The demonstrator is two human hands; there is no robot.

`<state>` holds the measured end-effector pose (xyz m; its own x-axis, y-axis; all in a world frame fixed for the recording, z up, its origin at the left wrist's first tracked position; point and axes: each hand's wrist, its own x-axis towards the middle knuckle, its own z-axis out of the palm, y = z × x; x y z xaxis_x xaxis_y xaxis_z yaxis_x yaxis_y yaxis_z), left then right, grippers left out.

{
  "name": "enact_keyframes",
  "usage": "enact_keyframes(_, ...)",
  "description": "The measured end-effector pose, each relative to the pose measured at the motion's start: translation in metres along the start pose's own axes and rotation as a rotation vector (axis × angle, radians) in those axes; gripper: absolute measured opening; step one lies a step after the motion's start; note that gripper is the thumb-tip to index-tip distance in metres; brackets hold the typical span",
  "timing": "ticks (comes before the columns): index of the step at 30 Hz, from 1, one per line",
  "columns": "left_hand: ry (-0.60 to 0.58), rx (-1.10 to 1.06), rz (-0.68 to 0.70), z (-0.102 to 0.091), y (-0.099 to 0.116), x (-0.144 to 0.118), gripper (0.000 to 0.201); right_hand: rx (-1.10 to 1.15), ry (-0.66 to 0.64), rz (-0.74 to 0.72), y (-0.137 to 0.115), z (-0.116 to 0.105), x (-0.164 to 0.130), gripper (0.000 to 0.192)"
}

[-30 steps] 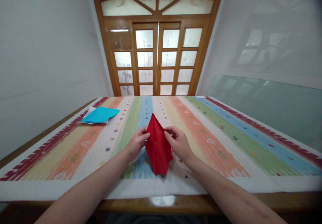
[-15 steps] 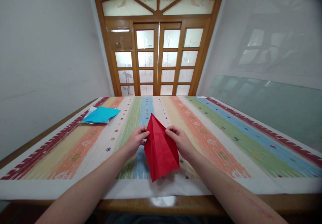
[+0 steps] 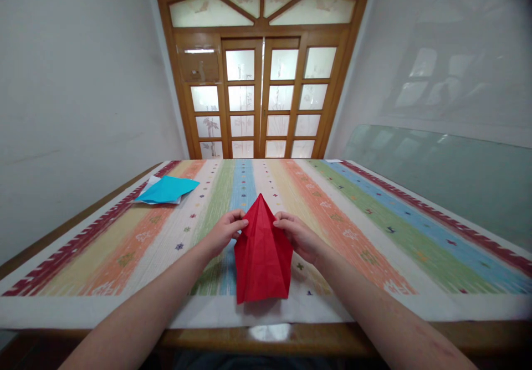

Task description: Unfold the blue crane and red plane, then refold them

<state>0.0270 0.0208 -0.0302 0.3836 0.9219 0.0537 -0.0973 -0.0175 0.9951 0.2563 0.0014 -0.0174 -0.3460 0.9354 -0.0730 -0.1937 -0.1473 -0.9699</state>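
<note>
Hands pinch red folded paper [image 3: 261, 259] at its upper edges: left hand [image 3: 224, 232] at its 10 o'clock, right hand [image 3: 297, 234] at 2 o'clock. Paper sits mid-table near the front edge on the striped cloth [image 3: 374, 231], tip pointing to 12. Step looks like mid-fold, flaps spread; next move likely needs flattening and creasing. Blue paper [image 3: 166, 190] well apart at 10 o'clock.

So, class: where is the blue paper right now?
In the head view the blue paper lies flat on the striped cloth, far left near the table's edge, well away from the red paper held in both hands.
</note>
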Motion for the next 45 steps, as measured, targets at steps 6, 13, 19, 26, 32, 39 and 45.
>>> enact_keyframes(6, 0.144, 0.018, 0.098, -0.009, 0.004, 0.005, 0.030, -0.262, 0.067, -0.116, 0.005, -0.017, 0.012, 0.023)
enact_keyframes(13, 0.150, 0.054, 0.084, -0.012, 0.007, 0.005, 0.033, -0.300, -0.010, -0.035, 0.004, -0.015, 0.011, 0.025)
enact_keyframes(19, 0.087, 0.081, 0.112, -0.011, 0.010, 0.003, 0.033, -0.305, 0.010, -0.002, -0.002, -0.007, 0.006, 0.024)
enact_keyframes(26, 0.061, 0.096, 0.096, -0.015, 0.008, 0.004, 0.032, -0.323, -0.084, 0.001, 0.000, -0.014, 0.006, 0.031)
enact_keyframes(32, 0.084, 0.087, 0.062, -0.019, 0.009, 0.004, 0.033, -0.605, 0.088, -0.007, -0.001, -0.020, 0.010, 0.028)
enact_keyframes(39, 0.082, 0.103, 0.109, -0.016, 0.005, 0.006, 0.030, -0.483, 0.122, -0.114, -0.001, -0.009, 0.009, 0.027)
enact_keyframes(45, 0.169, 0.104, 0.095, -0.011, 0.003, 0.006, 0.029, -0.395, 0.231, -0.342, 0.001, -0.004, 0.002, 0.039)
